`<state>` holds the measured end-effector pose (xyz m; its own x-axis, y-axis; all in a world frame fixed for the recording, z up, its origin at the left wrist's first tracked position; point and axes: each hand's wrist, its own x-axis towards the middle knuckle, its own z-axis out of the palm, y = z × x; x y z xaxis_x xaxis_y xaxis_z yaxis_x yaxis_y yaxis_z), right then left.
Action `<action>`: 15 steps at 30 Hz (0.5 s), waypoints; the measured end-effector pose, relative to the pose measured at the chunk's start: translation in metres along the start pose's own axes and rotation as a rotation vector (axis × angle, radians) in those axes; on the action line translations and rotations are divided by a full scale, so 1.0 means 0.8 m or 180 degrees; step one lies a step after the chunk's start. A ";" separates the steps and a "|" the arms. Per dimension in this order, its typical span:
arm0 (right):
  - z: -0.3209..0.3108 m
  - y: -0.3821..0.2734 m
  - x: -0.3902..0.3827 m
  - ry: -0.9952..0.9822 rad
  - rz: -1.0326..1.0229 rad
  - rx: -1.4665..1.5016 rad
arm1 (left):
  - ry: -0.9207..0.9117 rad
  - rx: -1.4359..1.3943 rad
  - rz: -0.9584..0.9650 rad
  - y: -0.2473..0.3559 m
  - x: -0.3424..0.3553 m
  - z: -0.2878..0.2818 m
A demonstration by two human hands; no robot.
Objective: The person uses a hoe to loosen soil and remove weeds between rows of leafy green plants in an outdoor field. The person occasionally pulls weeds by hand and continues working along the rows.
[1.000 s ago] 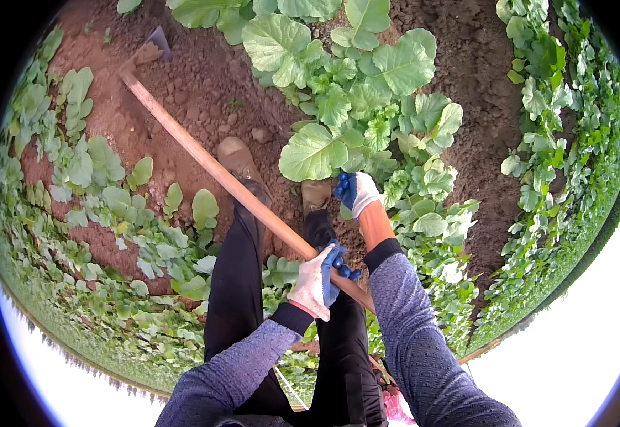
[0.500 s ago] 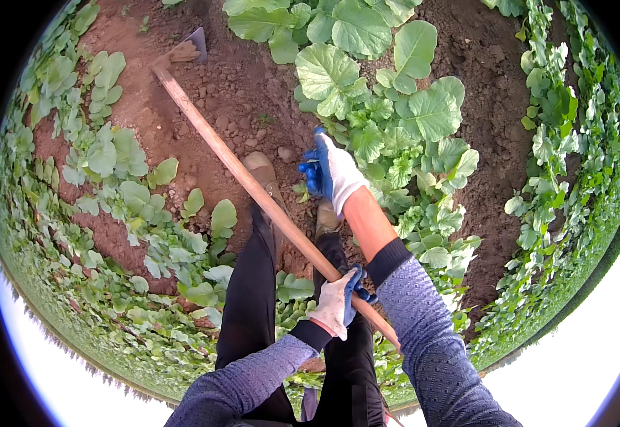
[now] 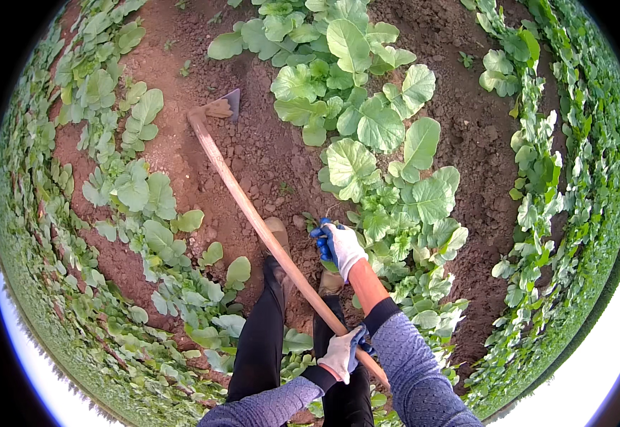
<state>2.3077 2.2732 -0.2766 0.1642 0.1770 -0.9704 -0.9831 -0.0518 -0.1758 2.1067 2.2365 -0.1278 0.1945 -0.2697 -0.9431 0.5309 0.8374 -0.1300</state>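
My left hand (image 3: 343, 355), in a white and blue work glove, is wrapped round the lower end of a hoe's wooden handle (image 3: 264, 231). The hoe slants away to the far left, where its metal blade (image 3: 233, 104) rests at the soil, dirt clinging beside it. My right hand (image 3: 341, 246), gloved alike, is closed over the soil by the leafy crop row. Its fingers pinch what looks like a small weed; thin root-like strands and a few little leaves show at the fingertips, and the rest is hidden.
A row of broad-leaved green plants (image 3: 353, 167) runs along my right side. Another row (image 3: 146, 192) stands to the left, with more rows (image 3: 534, 156) at far right. Bare brown soil (image 3: 253, 153) lies between them. My shoes (image 3: 276, 233) stand in the furrow below the handle.
My right hand has gone from fingers apart to closed, beside the crop row. The view has shifted, so the hoe and plants sit lower in it. My left hand keeps its hold.
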 end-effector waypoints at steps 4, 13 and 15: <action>-0.042 0.020 -0.079 -0.0123 -0.0128 -0.4004 | -0.0039 -0.0633 -0.0494 -0.014 0.007 0.001; -0.323 0.249 -0.550 0.0749 0.0321 -0.2886 | -0.0639 -0.1062 -0.0340 0.011 0.005 -0.003; -0.272 0.211 -0.625 0.1140 0.0248 -0.3764 | -0.0420 -0.0993 -0.0607 0.040 -0.026 0.013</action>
<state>2.0770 1.9623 0.1433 0.3045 -0.1355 -0.9428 -0.3443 -0.9385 0.0237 2.1284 2.2640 -0.1090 0.2318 -0.4765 -0.8481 0.2952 0.8652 -0.4054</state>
